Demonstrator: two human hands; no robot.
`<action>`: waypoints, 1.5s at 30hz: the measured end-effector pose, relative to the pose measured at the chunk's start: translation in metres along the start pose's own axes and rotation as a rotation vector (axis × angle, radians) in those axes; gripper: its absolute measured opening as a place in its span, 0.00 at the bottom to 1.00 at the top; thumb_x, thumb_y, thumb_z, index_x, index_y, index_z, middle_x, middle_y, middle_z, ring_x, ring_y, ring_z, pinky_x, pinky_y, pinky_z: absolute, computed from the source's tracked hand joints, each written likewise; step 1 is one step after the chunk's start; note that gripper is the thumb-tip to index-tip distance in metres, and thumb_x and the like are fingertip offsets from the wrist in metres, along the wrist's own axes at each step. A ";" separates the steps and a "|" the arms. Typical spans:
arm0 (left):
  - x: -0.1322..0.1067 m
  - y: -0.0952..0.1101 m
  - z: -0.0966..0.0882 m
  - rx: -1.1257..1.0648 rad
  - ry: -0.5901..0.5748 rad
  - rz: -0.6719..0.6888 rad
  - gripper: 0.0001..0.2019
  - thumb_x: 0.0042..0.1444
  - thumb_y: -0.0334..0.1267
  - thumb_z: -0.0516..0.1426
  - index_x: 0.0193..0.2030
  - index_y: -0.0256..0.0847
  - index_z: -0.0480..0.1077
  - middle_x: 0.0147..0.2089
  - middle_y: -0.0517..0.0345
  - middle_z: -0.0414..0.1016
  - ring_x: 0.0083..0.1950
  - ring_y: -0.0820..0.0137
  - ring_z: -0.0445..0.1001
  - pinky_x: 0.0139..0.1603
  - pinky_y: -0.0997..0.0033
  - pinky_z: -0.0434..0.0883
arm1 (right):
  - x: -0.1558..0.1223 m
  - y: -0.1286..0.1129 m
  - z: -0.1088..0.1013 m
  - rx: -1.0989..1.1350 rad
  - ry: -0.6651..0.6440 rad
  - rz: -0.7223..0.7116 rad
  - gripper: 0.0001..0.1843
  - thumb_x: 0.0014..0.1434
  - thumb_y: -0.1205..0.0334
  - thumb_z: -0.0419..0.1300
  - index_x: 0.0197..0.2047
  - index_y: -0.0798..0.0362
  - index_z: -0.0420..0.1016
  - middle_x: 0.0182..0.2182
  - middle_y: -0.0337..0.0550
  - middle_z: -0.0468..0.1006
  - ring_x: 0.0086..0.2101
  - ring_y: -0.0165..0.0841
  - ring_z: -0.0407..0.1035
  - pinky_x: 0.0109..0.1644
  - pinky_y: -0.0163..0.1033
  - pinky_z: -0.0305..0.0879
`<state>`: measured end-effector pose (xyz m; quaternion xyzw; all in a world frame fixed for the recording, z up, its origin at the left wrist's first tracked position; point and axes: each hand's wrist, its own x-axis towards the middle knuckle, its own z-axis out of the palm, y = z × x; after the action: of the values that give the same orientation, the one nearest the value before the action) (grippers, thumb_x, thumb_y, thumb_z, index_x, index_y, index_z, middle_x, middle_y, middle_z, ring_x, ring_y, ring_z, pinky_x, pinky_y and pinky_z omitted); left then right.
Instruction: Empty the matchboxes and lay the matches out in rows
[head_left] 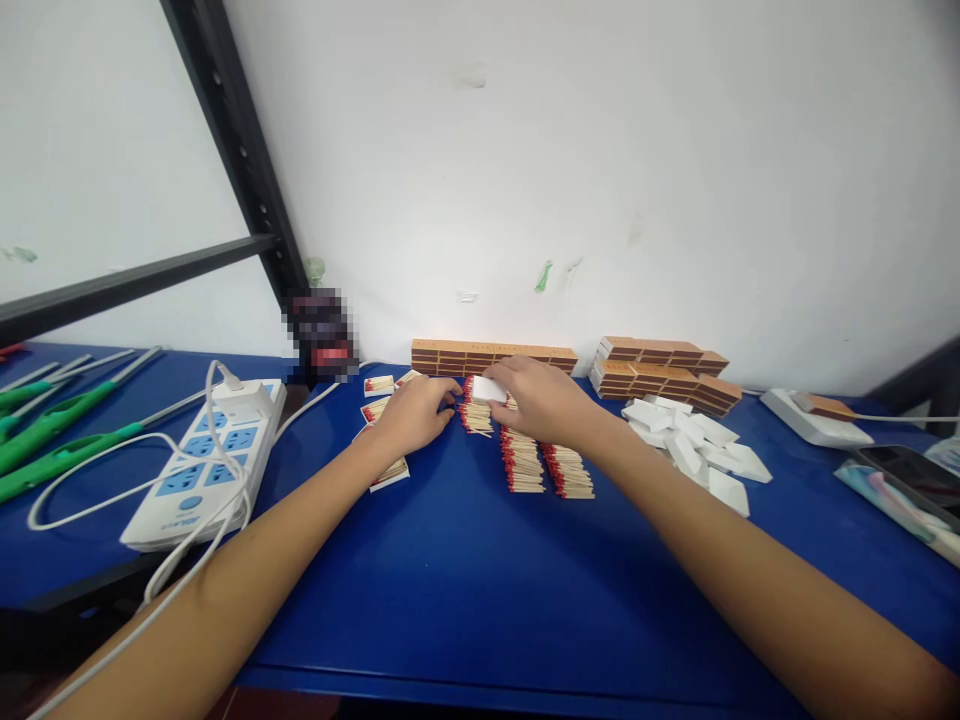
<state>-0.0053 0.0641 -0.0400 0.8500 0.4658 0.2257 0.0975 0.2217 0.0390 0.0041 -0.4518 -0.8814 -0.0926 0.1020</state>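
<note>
My right hand [536, 395] grips a small white matchbox tray [489, 390], which covers part of the far-left pile of red-tipped matches [475, 420]. My left hand [424, 410] is just left of that pile, fingers curved and slightly apart, with nothing visible in them. Two further match piles, a middle one [523, 465] and a right one [570, 472], extend toward me, partly under my right hand and forearm. Beside and partly behind my left hand lie several trays filled with matches [379, 386]. A heap of white trays [690, 440] lies to the right.
Brown matchboxes [491, 357] line the wall, with another stack [660, 372] at the right. A power strip [206, 460] with looping white cables and green-handled tools [67, 425] occupy the left. A phone [911, 475] and a white adapter [817, 418] lie far right.
</note>
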 end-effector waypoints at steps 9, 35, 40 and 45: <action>0.000 0.003 0.003 -0.087 -0.022 0.026 0.23 0.58 0.20 0.52 0.55 0.39 0.78 0.52 0.51 0.86 0.54 0.61 0.84 0.56 0.61 0.78 | -0.003 0.013 -0.008 0.025 0.047 0.034 0.17 0.67 0.61 0.60 0.57 0.56 0.76 0.53 0.57 0.82 0.53 0.48 0.74 0.54 0.47 0.68; 0.008 0.015 0.012 0.109 0.100 0.238 0.06 0.67 0.36 0.61 0.41 0.42 0.80 0.53 0.49 0.78 0.58 0.55 0.72 0.58 0.52 0.68 | -0.001 0.026 -0.015 0.049 0.231 0.110 0.15 0.65 0.57 0.59 0.50 0.57 0.78 0.45 0.53 0.83 0.43 0.44 0.74 0.44 0.44 0.62; 0.017 0.023 0.010 0.109 0.135 0.258 0.07 0.68 0.38 0.61 0.41 0.44 0.82 0.53 0.51 0.80 0.58 0.56 0.71 0.58 0.52 0.66 | -0.002 0.027 -0.020 0.043 0.275 0.117 0.14 0.64 0.57 0.59 0.49 0.55 0.78 0.43 0.52 0.83 0.42 0.44 0.74 0.42 0.44 0.61; 0.017 0.032 0.008 0.200 0.101 0.254 0.10 0.70 0.41 0.59 0.49 0.42 0.81 0.54 0.47 0.80 0.59 0.53 0.71 0.59 0.50 0.66 | -0.003 0.030 -0.022 0.044 0.289 0.124 0.16 0.65 0.56 0.58 0.50 0.56 0.78 0.44 0.53 0.83 0.43 0.45 0.73 0.42 0.44 0.61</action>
<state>0.0308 0.0614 -0.0302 0.8951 0.3791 0.2312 -0.0402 0.2497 0.0481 0.0270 -0.4851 -0.8297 -0.1308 0.2433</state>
